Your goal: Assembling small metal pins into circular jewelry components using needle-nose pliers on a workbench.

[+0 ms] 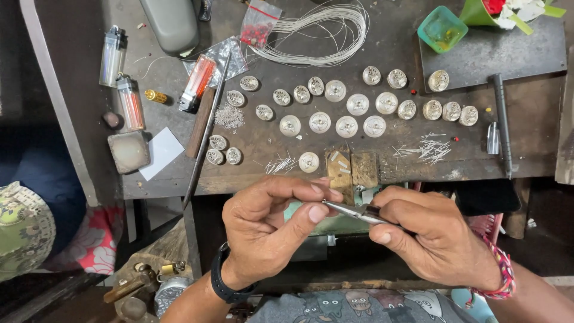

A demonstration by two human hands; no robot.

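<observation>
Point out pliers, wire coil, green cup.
pliers [353, 210], head view, on the jaws' metal between both hands
wire coil [335, 27], head view, right loop
green cup [457, 29], head view, right rim

A scarred dark table [287, 170] carries rows of round silver pieces [357, 104], coiled wire [323, 30], lighters [130, 101] and a green cup [442, 29].

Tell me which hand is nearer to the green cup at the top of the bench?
The right hand. It is below the green cup, a little to its left. The left hand is lower and much farther left.
</observation>
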